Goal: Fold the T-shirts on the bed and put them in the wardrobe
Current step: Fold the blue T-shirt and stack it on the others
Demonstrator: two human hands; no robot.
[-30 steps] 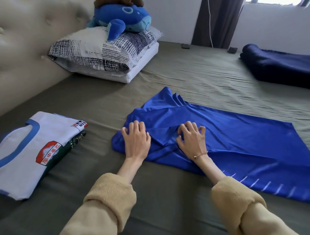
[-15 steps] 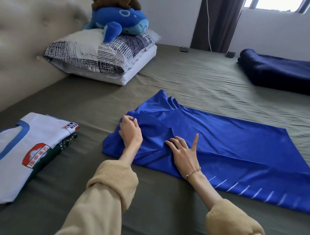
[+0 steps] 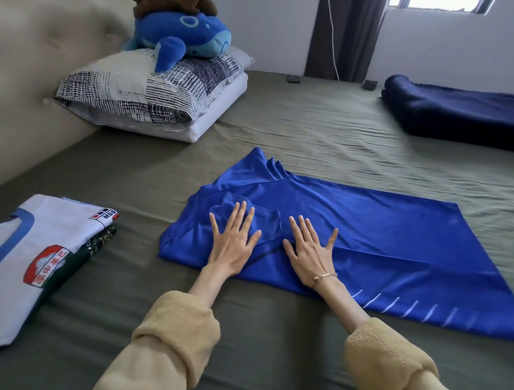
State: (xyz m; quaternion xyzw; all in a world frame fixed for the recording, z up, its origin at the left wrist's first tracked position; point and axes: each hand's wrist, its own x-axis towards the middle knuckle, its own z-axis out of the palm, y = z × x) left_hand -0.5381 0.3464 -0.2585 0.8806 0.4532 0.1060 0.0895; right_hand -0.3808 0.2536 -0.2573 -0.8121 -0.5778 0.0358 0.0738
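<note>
While both hands lie flat with fingers spread, left hand (image 3: 233, 245) and right hand (image 3: 311, 250) press on the blue T-shirt (image 3: 375, 236), mid-frame on the bed (image 3: 278, 348). At lower left, a folded white T-shirt (image 3: 41, 250) sits on what looks like a dark folded one (image 3: 96, 245).

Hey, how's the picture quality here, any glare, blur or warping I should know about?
Head view: daylight from the window, blown out at the top edge; soft sheen on the blue T-shirt; both hands, left hand and right hand, look sharp; wide-angle bending shows at the edges, and the sleeves nearest the camera are slightly soft.
</note>
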